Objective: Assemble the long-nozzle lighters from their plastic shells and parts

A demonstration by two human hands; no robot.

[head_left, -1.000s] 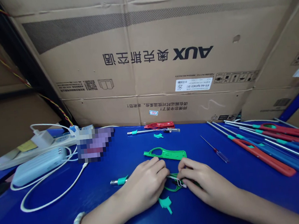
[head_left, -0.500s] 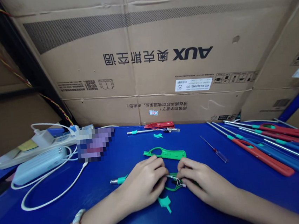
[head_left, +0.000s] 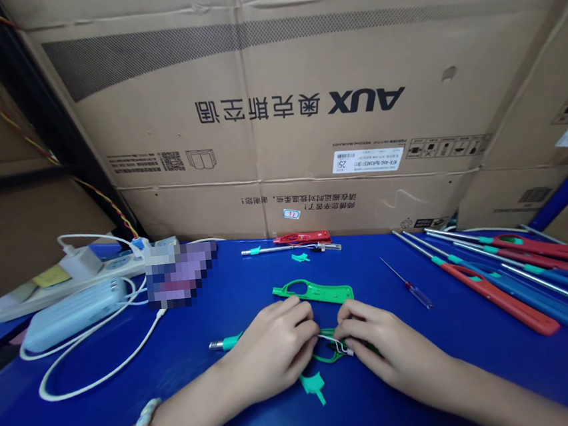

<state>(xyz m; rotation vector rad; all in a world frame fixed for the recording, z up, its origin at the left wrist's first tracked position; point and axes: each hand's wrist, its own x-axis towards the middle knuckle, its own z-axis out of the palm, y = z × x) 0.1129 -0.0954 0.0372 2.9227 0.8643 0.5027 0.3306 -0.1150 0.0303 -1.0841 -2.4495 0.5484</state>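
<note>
My left hand [head_left: 272, 351] is closed over a green lighter half-shell [head_left: 330, 354] lying on the blue table [head_left: 198, 315]; its metal tube with a teal collar [head_left: 226, 343] sticks out to the left. My right hand [head_left: 377, 341] pinches the thin white wire at the shell's loop. A second green shell half [head_left: 316, 293] lies just beyond both hands. A small teal trigger piece [head_left: 313, 385] lies in front of them.
Several finished red and blue long-nosed lighters [head_left: 501, 272] lie at the right. A small screwdriver [head_left: 406, 285] lies beside them. A red lighter with parts [head_left: 301, 241] lies at the back. A power strip [head_left: 64, 278], power bank and white cables are left. Cardboard boxes [head_left: 274, 107] wall the back.
</note>
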